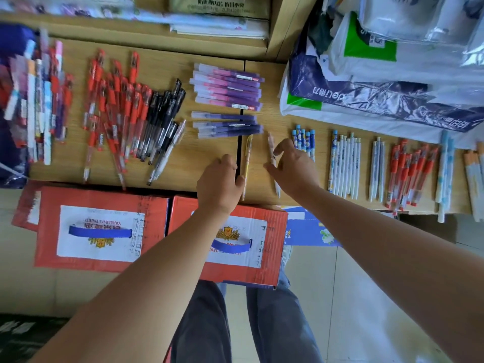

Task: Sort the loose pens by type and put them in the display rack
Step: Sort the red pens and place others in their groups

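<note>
Loose pens lie in sorted groups on a wooden tabletop (183, 163): red-grip pens (112, 106), black pens (162, 119), purple pens (227, 87) in two stacks, blue cartoon pens (303, 140), white pens (345, 163) and more red pens (411, 174). My left hand (218, 179) is curled, its thumb against the lower part of a single yellow pen (248, 153). My right hand (296, 166) pinches a pink-white pen (271, 145) between thumb and forefinger. No display rack can be made out.
A mixed pile of pens (39, 100) sits at the far left. Plastic bags (366, 87) of stationery cover the back right. Two red cartons (102, 226) stand on the floor against the table's front edge. Pale blue pens (445, 174) overhang that edge at right.
</note>
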Demonstrator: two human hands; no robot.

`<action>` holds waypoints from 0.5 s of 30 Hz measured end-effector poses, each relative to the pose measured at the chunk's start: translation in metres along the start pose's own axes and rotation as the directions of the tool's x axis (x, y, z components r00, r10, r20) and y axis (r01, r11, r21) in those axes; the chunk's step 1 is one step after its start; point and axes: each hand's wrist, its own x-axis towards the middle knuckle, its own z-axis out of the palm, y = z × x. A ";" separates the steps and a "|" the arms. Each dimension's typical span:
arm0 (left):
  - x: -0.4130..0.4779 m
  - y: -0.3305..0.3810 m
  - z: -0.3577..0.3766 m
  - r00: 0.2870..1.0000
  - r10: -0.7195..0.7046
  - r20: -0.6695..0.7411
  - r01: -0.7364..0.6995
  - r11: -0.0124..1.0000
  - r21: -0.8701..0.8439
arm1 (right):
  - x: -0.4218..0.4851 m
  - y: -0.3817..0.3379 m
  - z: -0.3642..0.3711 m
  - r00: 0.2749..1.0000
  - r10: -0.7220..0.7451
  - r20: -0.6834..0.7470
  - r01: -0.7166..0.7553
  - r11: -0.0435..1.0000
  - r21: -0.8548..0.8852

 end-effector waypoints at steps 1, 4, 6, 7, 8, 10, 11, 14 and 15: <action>-0.003 -0.004 -0.004 1.000 -0.004 0.000 0.004 1.000 0.000 | -0.001 -0.004 -0.002 0.999 -0.038 0.012 0.037 0.999 0.036; -0.013 -0.019 -0.017 1.000 -0.018 -0.019 0.018 1.000 -0.015 | -0.004 -0.025 -0.006 0.981 -0.180 0.069 0.173 0.979 0.104; -0.017 -0.031 -0.027 0.999 -0.012 -0.049 0.012 1.000 0.002 | -0.006 -0.043 -0.005 0.965 -0.243 0.101 0.234 0.967 0.098; -0.019 -0.038 -0.032 0.998 -0.006 -0.065 0.007 1.000 0.023 | -0.007 -0.052 -0.002 0.958 -0.266 0.111 0.254 0.961 0.110; -0.021 -0.045 -0.038 0.997 -0.001 -0.083 0.005 0.999 0.043 | -0.007 -0.063 0.002 0.952 -0.280 0.124 0.266 0.956 0.121; -0.022 -0.062 -0.050 0.994 -0.012 -0.112 0.020 0.997 0.075 | -0.009 -0.084 0.011 0.939 -0.302 0.161 0.286 0.951 0.118; -0.022 -0.072 -0.057 0.993 -0.020 -0.120 0.031 0.996 0.089 | -0.009 -0.096 0.016 0.933 -0.311 0.179 0.295 0.949 0.111; -0.019 -0.105 -0.076 0.991 -0.030 -0.128 0.044 0.993 0.110 | -0.007 -0.129 0.038 0.945 -0.273 0.182 0.263 0.962 0.079; -0.017 -0.116 -0.082 0.992 -0.025 -0.120 0.039 0.993 0.112 | -0.005 -0.140 0.047 0.963 -0.219 0.157 0.207 0.974 0.088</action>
